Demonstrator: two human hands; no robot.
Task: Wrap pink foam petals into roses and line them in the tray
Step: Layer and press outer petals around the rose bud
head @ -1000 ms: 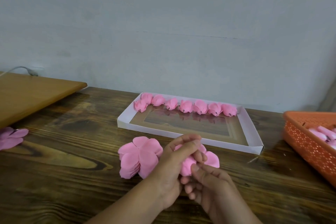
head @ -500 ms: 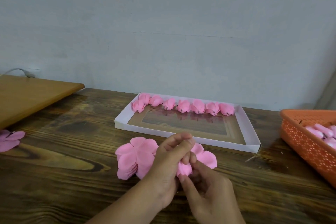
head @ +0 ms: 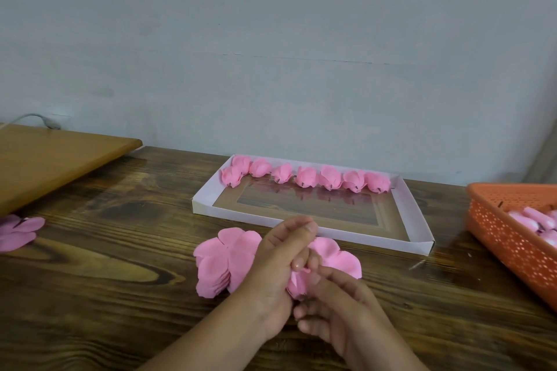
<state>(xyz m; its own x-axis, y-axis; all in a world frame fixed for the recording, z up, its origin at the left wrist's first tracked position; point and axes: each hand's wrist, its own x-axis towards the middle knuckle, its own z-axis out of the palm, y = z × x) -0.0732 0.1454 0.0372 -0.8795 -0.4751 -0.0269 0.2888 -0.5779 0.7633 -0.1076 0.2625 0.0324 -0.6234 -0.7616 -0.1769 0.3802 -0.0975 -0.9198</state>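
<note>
Change: over the last second both hands have sunk toward the bench, and the foam petal piece (head: 331,253) has folded tighter, one lobe now tucked between the fingers.
Left hand (head: 278,262): fingers curled, pinching the fold from above.
Right hand (head: 334,307): fingers bent round the base of the piece; the exact grip is probably hidden by the left hand.
Meaning: wrapping is under way; this rose is not yet closed.
Tray (head: 417,220): eight finished roses (head: 306,177) along its far edge.
Petal stack (head: 223,262): just left of the hands.
Bench (head: 105,280): dark grained wood; orange basket (head: 509,238) at right, lighter board (head: 54,159) at left.
Room: plain grey wall (head: 271,54).
</note>
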